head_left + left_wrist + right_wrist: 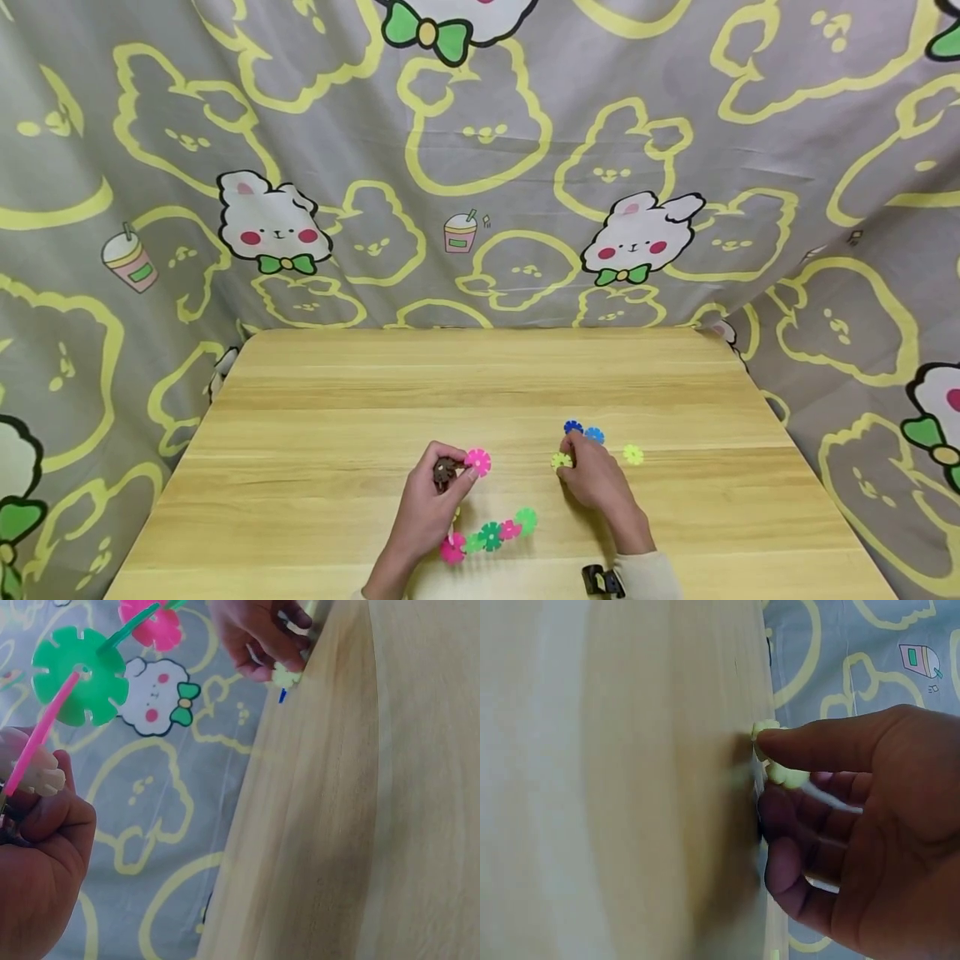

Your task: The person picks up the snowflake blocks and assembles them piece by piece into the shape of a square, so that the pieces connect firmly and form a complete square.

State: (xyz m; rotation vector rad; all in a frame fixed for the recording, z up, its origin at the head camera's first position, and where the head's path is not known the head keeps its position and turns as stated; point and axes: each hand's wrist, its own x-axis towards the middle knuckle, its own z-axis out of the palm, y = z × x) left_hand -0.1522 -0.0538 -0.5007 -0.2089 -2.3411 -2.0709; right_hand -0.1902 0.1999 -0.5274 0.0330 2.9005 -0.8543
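My left hand [431, 504] grips a string of notched plastic snowflake discs. A pink disc [478, 462] stands out at its fingertips, and a brown disc [445, 472] sits within the curled fingers. Below the hand trails a joined row with pink, light green and dark green discs [491, 536]; in the left wrist view a green disc [81, 676] is slotted with pink pieces. My right hand [602, 479] pinches a yellow snowflake disc [560, 462] close to the tabletop. Beyond its fingers lie a dark blue disc [573, 427] and a light blue disc [595, 435].
Another yellow disc [633, 454] lies to the right of my right hand. The wooden table [337, 392] reaches back to a grey patterned curtain [360, 167], which also hangs along both sides. A black strap [602, 581] shows by the right sleeve.
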